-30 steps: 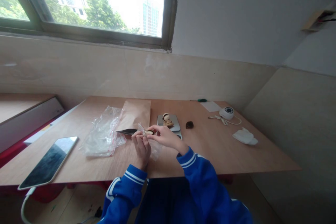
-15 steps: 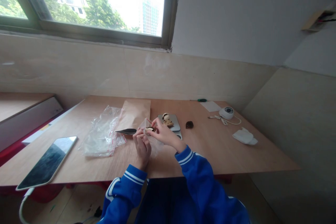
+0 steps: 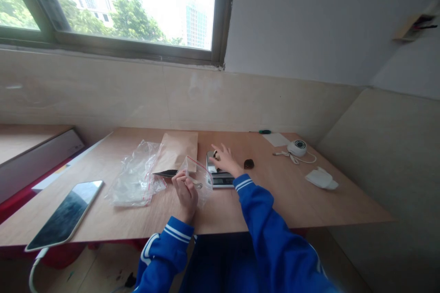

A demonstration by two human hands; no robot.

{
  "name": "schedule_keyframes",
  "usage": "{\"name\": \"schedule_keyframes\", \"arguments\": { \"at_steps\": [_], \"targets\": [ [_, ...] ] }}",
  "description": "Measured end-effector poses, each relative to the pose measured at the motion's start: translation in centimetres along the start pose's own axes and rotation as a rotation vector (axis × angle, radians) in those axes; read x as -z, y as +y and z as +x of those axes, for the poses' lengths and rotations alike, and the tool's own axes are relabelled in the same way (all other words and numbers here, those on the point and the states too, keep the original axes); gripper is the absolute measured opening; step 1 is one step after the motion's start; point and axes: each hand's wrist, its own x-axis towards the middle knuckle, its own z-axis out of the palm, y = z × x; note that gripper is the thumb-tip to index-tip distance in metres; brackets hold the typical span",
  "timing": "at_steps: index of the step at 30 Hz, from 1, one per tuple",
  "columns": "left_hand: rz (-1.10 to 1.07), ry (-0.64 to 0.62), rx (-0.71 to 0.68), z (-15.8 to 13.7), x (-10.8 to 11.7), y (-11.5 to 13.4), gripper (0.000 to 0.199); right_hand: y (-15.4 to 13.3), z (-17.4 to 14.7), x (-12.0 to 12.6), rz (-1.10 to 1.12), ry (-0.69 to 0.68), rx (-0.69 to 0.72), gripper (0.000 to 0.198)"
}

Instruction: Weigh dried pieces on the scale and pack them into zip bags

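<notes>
My left hand (image 3: 185, 194) pinches a small clear zip bag (image 3: 206, 177) with a red strip along its mouth. A pale piece (image 3: 197, 184) shows in the bag near my fingers. Over the digital kitchen scale (image 3: 222, 182), my right hand (image 3: 227, 161) reaches with fingers apart. The hand largely covers the plate and the pale and brown dried pieces (image 3: 215, 154) there; I cannot make out their kind. Left of the zip bag lies a brown paper bag (image 3: 179, 149), its dark mouth towards me.
Crumpled clear plastic bags (image 3: 132, 183) lie left, beside a phone (image 3: 67, 215) on a cable. A dark brown lump (image 3: 249, 164) sits right of the scale. Further right are a white camera (image 3: 297, 147) with its cord, a white crumpled wrap (image 3: 321, 178), paper (image 3: 276, 139) and a green-handled screwdriver (image 3: 264, 132).
My right hand has left the clear zip bag and moved right, over the scale. The pale piece it held at the bag's mouth now shows in the bag. My left hand keeps hold of the bag.
</notes>
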Motion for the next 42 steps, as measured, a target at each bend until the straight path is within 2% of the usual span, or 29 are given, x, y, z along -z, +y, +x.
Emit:
{"name": "schedule_keyframes", "arguments": {
  "at_steps": [2,3,8,14,16,19,22,24,26,28,29,30,32,35,37,42],
  "targets": [
    [0.011,0.006,0.002,0.0,0.0,-0.1,0.013,1.1,0.1,-1.1,-0.064,-0.103,-0.023,0.065],
    [0.013,0.005,0.003,0.0,0.0,-0.1,0.013,1.4,-0.1,-1.5,-0.081,-0.098,-0.02,0.064],
    [-0.006,-0.004,0.01,0.0,0.0,0.0,0.014,1.3,-0.8,-2.7,-0.11,0.103,0.028,0.047],
    [0.001,0.002,0.041,0.1,0.0,0.1,0.015,1.7,-0.6,-3.5,-0.041,0.15,-0.008,0.05],
    [-0.001,0.003,0.041,0.1,0.0,0.1,0.016,2.2,-0.6,-3.7,0.023,0.188,-0.005,0.052],
    [0.001,0.004,0.023,0.1,0.0,0.1,0.015,2.1,-0.8,-3.1,0.205,0.272,0.0,0.043],
    [0.003,-0.006,0.032,0.1,0.0,0.1,0.015,0.3,-1.5,-1.1,0.622,0.346,-0.076,0.035],
    [-0.002,-0.018,0.055,0.1,-0.1,0.1,0.016,-1.7,-2.2,0.6,1.0,0.255,-0.103,0.036],
    [-0.01,-0.026,0.071,0.0,-0.1,0.1,0.017,-3.9,-2.9,1.9,1.293,-0.019,-0.078,0.036],
    [-0.021,-0.018,0.074,0.0,-0.1,0.1,0.018,-5.7,-3.4,2.3,1.389,-0.27,-0.078,0.035],
    [-0.029,-0.008,0.071,-0.1,-0.1,0.1,0.018,-6.3,-3.6,2.1,1.367,-0.318,-0.096,0.033],
    [-0.039,0.003,0.067,-0.1,-0.1,0.1,0.018,-6.9,-3.7,1.6,1.315,-0.311,-0.116,0.031],
    [-0.059,0.031,0.07,-0.3,-0.1,0.0,0.018,-7.5,-3.9,0.6,1.176,-0.226,-0.105,0.024],
    [-0.058,0.064,0.088,-0.4,-0.1,-0.1,0.018,-7.7,-4.2,-0.4,0.97,-0.204,0.059,0.013],
    [-0.044,0.082,0.091,-0.4,-0.1,-0.2,0.018,-7.5,-4.4,-0.2,0.848,-0.263,0.153,0.013],
    [-0.045,0.062,0.043,-0.5,-0.1,-0.3,0.016,-6.5,-4.8,1.7,0.592,-0.382,0.234,0.012]
  ]
}}
